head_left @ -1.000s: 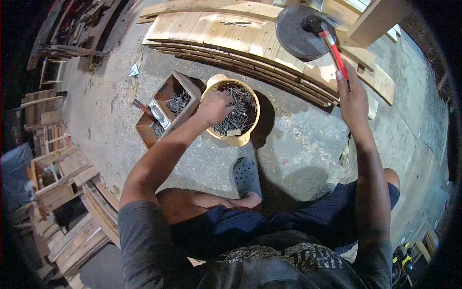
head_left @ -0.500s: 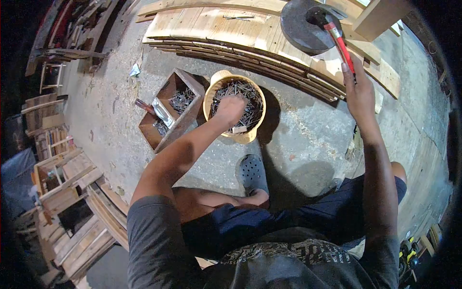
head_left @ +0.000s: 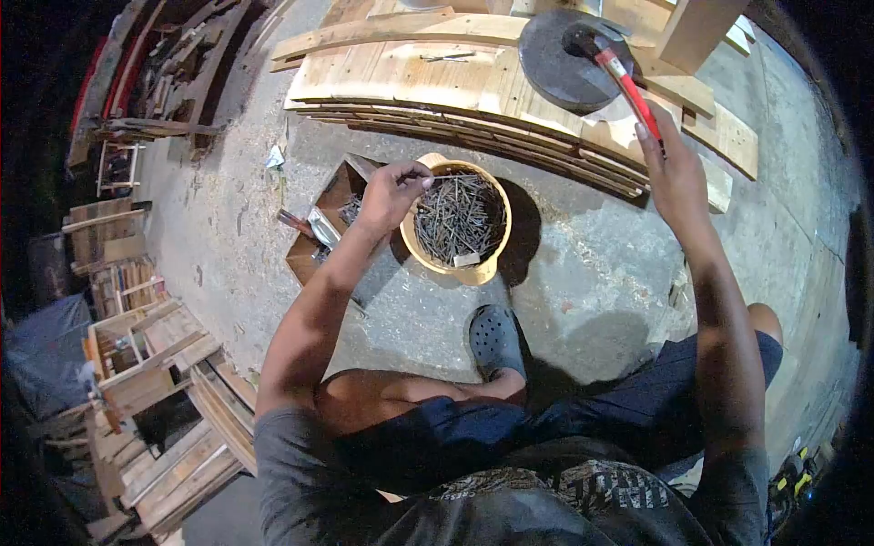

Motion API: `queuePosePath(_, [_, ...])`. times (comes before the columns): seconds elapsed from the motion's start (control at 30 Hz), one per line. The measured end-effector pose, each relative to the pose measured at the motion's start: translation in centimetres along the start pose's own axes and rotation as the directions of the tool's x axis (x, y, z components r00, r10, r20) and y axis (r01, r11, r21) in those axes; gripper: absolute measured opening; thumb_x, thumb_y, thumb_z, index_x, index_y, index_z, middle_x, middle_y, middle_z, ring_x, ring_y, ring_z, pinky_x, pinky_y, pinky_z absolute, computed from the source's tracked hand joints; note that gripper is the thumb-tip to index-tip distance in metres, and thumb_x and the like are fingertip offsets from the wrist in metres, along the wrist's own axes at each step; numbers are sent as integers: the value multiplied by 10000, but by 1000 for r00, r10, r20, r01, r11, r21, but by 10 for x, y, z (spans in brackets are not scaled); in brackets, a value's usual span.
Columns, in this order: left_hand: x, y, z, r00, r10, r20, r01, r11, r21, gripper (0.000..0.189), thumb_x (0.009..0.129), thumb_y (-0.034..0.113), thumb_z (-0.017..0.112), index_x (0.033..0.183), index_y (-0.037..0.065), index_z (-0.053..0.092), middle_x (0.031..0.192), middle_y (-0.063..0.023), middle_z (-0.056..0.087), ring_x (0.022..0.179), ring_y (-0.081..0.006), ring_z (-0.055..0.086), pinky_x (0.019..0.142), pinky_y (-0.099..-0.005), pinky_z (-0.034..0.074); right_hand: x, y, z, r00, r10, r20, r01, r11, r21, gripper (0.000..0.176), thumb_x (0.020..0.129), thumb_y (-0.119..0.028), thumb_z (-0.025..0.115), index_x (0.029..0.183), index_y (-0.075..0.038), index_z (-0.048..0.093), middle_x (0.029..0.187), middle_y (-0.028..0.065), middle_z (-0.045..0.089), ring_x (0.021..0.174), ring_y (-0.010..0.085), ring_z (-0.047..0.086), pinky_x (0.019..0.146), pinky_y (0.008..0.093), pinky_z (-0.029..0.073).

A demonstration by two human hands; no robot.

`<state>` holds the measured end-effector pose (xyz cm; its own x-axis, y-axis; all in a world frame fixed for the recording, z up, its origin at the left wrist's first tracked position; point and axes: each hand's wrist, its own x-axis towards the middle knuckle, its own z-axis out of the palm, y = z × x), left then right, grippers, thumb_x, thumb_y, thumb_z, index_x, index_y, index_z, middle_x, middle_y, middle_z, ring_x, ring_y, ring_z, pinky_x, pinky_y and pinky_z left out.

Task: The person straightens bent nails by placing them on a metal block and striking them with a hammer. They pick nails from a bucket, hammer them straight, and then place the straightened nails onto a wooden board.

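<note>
My left hand point(head_left: 393, 193) pinches a thin nail point(head_left: 448, 176) above the left rim of a yellow tub point(head_left: 500, 252) full of nails point(head_left: 460, 218). My right hand point(head_left: 678, 173) is wrapped round the red handle of a hammer point(head_left: 628, 88). The hammer's head end is in shadow over a round dark disc point(head_left: 551, 71) on the stacked boards point(head_left: 382, 75). Two nails point(head_left: 444, 58) lie on the boards. Left of the tub, partly behind my left arm, is a wooden box point(head_left: 341, 187) with nails and a red-handled tool point(head_left: 294, 223).
An upright wooden post point(head_left: 699, 35) stands beyond the hammer. Wooden frames and planks point(head_left: 168, 455) are piled at the left, with more timber at the upper left. My shoe point(head_left: 495, 338) rests on the concrete floor point(head_left: 410, 318) below the tub.
My left hand has come out of the nails in the tub and moved left, now with a nail between its fingers. The view has shifted slightly; my right hand still holds the hammer.
</note>
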<state>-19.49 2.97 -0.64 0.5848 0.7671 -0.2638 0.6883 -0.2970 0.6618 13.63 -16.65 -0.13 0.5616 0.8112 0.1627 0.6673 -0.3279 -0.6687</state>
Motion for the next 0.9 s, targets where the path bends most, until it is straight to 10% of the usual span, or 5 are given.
queuePosePath(0.2, [10,14,-6,991,87,-104,-101,986,-136,138,867,76,663,980,-3,655,878,-45,655,812,-105,592,737,-260,485,0,2,-3,1000,7,21,-6,1000,-10,357,990,-352,458,1303,-184,492,882,234,646,829,430,625,697,488,469])
queuePosePath(0.3, [22,4,-2,983,63,-174,-102,969,-223,112,866,56,656,973,23,654,926,-78,650,897,-159,609,807,-299,503,3,12,3,1000,-20,20,20,999,36,405,969,-213,508,1363,-126,463,1213,238,581,1133,376,565,923,411,449])
queuePosePath(0.57, [60,28,-6,867,326,-376,-364,931,-34,119,824,75,689,906,4,643,841,-129,631,757,-204,610,702,-345,498,4,29,14,994,-100,-37,101,995,22,393,1005,-228,461,1376,-101,435,1179,237,603,1078,389,591,865,395,461])
queuePosePath(0.9, [92,49,4,747,334,-575,-267,943,200,71,784,90,617,794,34,660,842,-160,630,870,-353,598,789,-441,458,5,11,1,993,33,110,-38,998,41,408,1007,-230,465,1367,-41,427,1201,268,586,1105,395,581,883,434,454])
